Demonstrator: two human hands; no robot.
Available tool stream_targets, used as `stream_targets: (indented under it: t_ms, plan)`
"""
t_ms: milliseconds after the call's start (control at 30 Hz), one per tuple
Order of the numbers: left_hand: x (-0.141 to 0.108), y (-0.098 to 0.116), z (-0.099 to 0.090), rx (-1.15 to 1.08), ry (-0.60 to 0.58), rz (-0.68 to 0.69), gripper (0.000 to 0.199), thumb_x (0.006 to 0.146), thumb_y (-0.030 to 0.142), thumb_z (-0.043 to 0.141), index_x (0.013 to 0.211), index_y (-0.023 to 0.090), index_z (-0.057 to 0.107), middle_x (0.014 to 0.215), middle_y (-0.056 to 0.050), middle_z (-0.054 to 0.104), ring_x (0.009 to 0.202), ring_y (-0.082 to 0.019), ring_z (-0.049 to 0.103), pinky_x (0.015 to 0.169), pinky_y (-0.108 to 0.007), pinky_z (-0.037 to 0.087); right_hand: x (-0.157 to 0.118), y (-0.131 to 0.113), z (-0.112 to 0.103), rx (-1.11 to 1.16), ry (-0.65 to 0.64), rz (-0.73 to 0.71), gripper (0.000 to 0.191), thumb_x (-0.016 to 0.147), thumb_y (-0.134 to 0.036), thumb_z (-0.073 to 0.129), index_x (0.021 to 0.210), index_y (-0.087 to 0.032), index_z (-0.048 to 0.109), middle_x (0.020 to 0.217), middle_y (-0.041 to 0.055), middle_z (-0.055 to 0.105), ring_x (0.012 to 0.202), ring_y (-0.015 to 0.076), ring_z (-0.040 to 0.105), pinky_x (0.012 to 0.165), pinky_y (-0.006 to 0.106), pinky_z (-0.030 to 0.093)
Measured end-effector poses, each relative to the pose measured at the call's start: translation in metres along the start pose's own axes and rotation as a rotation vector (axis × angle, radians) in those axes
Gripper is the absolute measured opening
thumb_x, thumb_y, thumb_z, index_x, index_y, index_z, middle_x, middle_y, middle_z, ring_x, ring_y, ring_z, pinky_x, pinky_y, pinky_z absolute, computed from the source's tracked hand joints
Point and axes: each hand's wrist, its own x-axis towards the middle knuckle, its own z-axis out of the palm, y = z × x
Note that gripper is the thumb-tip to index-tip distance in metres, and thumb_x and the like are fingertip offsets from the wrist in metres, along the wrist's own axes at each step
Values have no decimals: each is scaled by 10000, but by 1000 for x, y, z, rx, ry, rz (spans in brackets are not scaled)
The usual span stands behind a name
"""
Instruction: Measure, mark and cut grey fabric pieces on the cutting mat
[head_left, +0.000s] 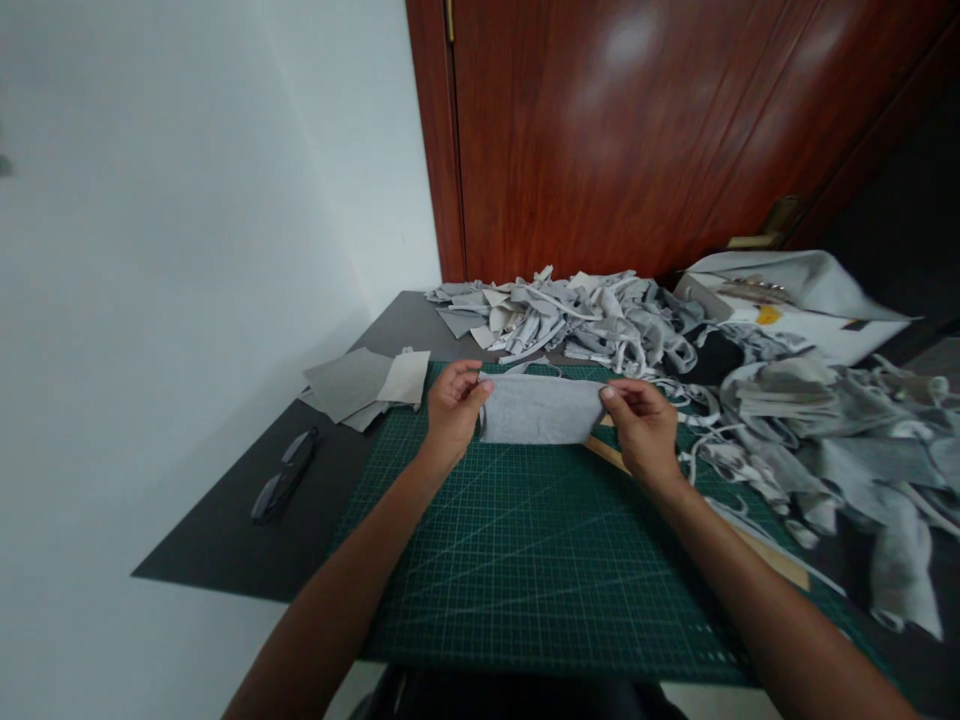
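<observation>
A grey rectangular piece of fabric (538, 412) is stretched out between my two hands above the green cutting mat (495, 560). My left hand (454, 405) pinches its upper left corner between thumb and fingers. At the upper right corner, my right hand (642, 420) grips the cloth the same way. Behind the fabric's right end, a flat wooden strip (609, 455) lies on the mat, partly hidden by the cloth and my right hand.
Grey and white fabric scraps (562, 310) are heaped at the back; more cloth pieces (840, 420) cover the right side. An open white box (817, 330) stands back right. At left are flat fabric pieces (349, 382) and eyeglasses (285, 478). A wooden door (600, 140) rises behind.
</observation>
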Motion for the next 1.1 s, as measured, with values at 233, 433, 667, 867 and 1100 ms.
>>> stream_targets:
  t_ms: [233,433,667,867,1100]
  plan:
    - [7,-2,-11,166,-94,19,150,745,334,783,798,199,745,765,-18,727,735,-169,658,709,-279,507,-2,-1,6,73,-101,96,395,678,-472,895,966,-268,716,728,-45,668,602,134,563,570,264,441]
    - [11,-6,-15,177,-64,12,176,741,351,786,784,188,735,757,-20,725,713,-160,640,705,-275,496,0,2,7,77,-138,151,403,627,-492,927,870,-247,719,678,-50,641,589,127,550,560,257,432]
    - [15,1,-24,201,-234,-47,230,761,396,803,800,190,709,755,-19,692,715,-162,622,697,-268,495,-6,-11,4,197,-278,298,465,592,-517,953,926,-290,722,675,-60,642,517,124,533,480,251,440]
    - [15,3,-28,345,-534,48,188,759,370,832,731,214,731,969,-82,713,1002,-246,667,918,-370,521,-13,-16,5,241,-367,445,454,568,-560,960,833,-292,707,670,-52,672,511,140,584,478,268,493]
    - [-13,3,-9,204,-788,-32,717,686,335,933,1353,296,673,1253,-112,716,1211,-296,663,1027,-443,497,-37,-15,21,267,-462,491,409,609,-548,956,770,-275,698,636,-59,637,500,119,543,491,247,479]
